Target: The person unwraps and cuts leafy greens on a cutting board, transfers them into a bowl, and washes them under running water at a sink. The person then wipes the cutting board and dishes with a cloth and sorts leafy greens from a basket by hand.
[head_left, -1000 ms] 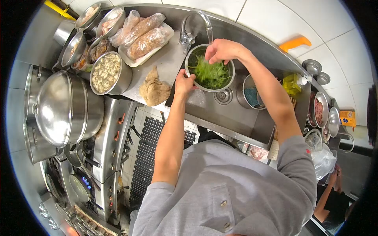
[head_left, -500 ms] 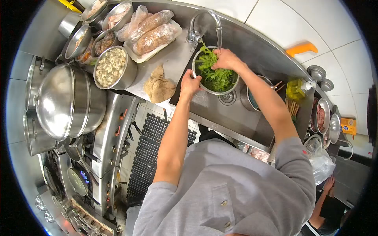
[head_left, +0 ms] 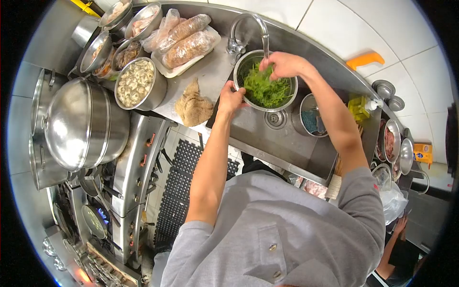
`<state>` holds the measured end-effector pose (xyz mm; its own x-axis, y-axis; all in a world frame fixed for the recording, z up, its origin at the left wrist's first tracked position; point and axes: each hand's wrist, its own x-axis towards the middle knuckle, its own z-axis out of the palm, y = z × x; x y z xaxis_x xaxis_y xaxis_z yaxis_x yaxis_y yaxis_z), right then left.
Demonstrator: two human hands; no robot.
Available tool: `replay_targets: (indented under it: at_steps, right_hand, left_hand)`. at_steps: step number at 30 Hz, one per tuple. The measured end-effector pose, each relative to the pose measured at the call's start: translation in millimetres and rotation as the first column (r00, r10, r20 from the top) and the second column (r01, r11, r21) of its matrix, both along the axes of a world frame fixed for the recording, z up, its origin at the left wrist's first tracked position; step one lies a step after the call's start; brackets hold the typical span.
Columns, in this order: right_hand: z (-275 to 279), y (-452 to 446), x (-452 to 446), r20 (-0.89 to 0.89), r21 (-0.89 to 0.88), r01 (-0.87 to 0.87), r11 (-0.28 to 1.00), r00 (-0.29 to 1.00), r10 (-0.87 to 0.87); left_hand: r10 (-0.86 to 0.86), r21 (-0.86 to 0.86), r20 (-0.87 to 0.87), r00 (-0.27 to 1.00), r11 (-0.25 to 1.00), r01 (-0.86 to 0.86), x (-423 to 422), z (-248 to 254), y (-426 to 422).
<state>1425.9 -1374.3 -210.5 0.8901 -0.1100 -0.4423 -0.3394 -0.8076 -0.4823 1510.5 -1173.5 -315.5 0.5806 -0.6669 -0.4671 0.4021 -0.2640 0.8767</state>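
Note:
A round metal bowl (head_left: 295,82) sits in the sink under the tap (head_left: 265,34), filled with leafy green herbs (head_left: 267,91). My left hand (head_left: 231,99) grips the bowl's rim on its left side, thumb over the edge. Above the herbs, my right hand (head_left: 286,65) has its fingers curled round some of the greens, which are smeared by motion. Beside the bowl on the right stands a metal pot (head_left: 297,119) with a bluish scouring pad (head_left: 311,121) inside. The sink drain (head_left: 276,119) shows just below the bowl.
On the left counter lie a crumpled brown cloth (head_left: 193,106), wrapped rolls on a white tray (head_left: 216,37) and a pot of mushroom-like pieces (head_left: 155,93). A large lidded steamer (head_left: 71,124) stands by the stove. Another person's arm (head_left: 389,246) shows at lower right.
My right hand has lifted and shifted right from the greens on the bowl's left side. The bowl has tilted or moved slightly, and the pot beside it is more exposed.

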Motion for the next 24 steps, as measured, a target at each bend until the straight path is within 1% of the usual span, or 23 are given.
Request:
replay_targets:
  at_steps: [2,3,4,6,7,8,9,10,11,12,13,14,15,16,17,18,20,21,22,23,24]
  right_hand:
    - [-44,2,-3,-0.017,-0.055,0.032,0.998,0.999,-0.033]
    - [-72,8,-4,0.030,-0.150,0.059,0.987,0.998,-0.055]
    - [-92,27,-10,0.053,-0.234,0.202,0.951,0.979,-0.195]
    - [-93,63,-6,0.002,-0.357,0.355,0.864,0.925,-0.379]
    - [-109,56,-6,0.036,-0.280,0.380,0.882,0.922,-0.385]
    - [-134,45,-4,0.072,-0.198,0.400,0.895,0.916,-0.394]
    - [-132,49,-5,0.101,-0.107,0.420,0.901,0.906,-0.410]
    - [-129,49,-6,0.129,-0.099,0.460,0.883,0.885,-0.447]
    - [-122,44,-7,0.161,-0.094,0.498,0.862,0.862,-0.481]
    - [-111,44,-10,0.186,-0.089,0.537,0.839,0.837,-0.515]
    - [-106,31,-9,0.228,0.113,0.424,0.898,0.869,-0.439]
    - [-102,21,-15,0.232,0.118,0.418,0.901,0.871,-0.434]
    - [-95,10,-17,0.179,0.276,0.388,0.879,0.878,-0.444]
    - [-83,3,-18,0.128,0.427,0.355,0.831,0.887,-0.445]
    - [-75,0,-21,0.073,0.551,0.400,0.732,0.851,-0.520]
    - [-84,0,-18,0.097,0.460,0.443,0.770,0.837,-0.539]
    - [-135,1,-5,0.154,0.265,0.529,0.806,0.802,-0.577]
    - [-162,19,0,0.306,0.047,0.530,0.846,0.799,-0.518]
    - [-180,39,-2,0.347,-0.117,0.428,0.896,0.863,-0.366]
    - [-144,72,-6,0.042,-0.235,0.255,0.938,0.967,-0.253]
    - [-154,85,-22,0.127,-0.331,0.086,0.940,0.991,-0.046]
  left_hand:
    - [-0.008,-0.015,0.050,0.999,1.000,0.009,-4,2,-1]
    - [-0.014,-0.024,0.076,0.997,1.000,0.016,-6,3,-3]
    - [-0.022,-0.021,0.086,0.996,1.000,0.024,-8,3,-6]
    - [-0.035,-0.007,0.100,0.994,0.999,0.036,-11,-3,-7]
    - [-0.055,0.012,0.172,0.984,0.998,0.054,-13,-9,-5]
    - [-0.049,0.021,0.174,0.984,0.999,0.046,-13,-14,-5]
    - [-0.051,0.038,0.172,0.984,0.998,0.045,-15,-20,-1]
    - [-0.048,0.053,0.170,0.984,0.998,0.040,-17,-25,1]
    - [-0.009,0.044,0.122,0.992,0.999,0.003,-19,-31,1]
    - [-0.002,0.070,0.133,0.991,0.998,-0.007,-20,-34,2]
    - [0.006,0.093,0.144,0.990,0.995,-0.020,-21,-35,2]
    - [0.015,0.117,0.157,0.987,0.993,-0.034,-19,-37,1]
    - [0.009,0.138,0.147,0.989,0.990,-0.029,-17,-39,2]
    - [0.007,0.132,0.148,0.989,0.991,-0.027,-15,-43,4]
    - [0.004,0.126,0.150,0.989,0.992,-0.023,-14,-46,5]
    - [-0.002,0.119,0.154,0.988,0.993,-0.017,-14,-47,6]
    - [-0.032,0.108,0.149,0.988,0.994,0.016,-17,-37,8]
    - [-0.049,0.105,0.145,0.988,0.994,0.034,-19,-33,9]
    - [-0.040,0.091,0.131,0.991,0.995,0.028,-20,-28,11]
    - [-0.030,0.078,0.116,0.993,0.997,0.021,-19,-24,13]
    - [-0.018,0.065,0.100,0.995,0.998,0.012,-18,-22,15]
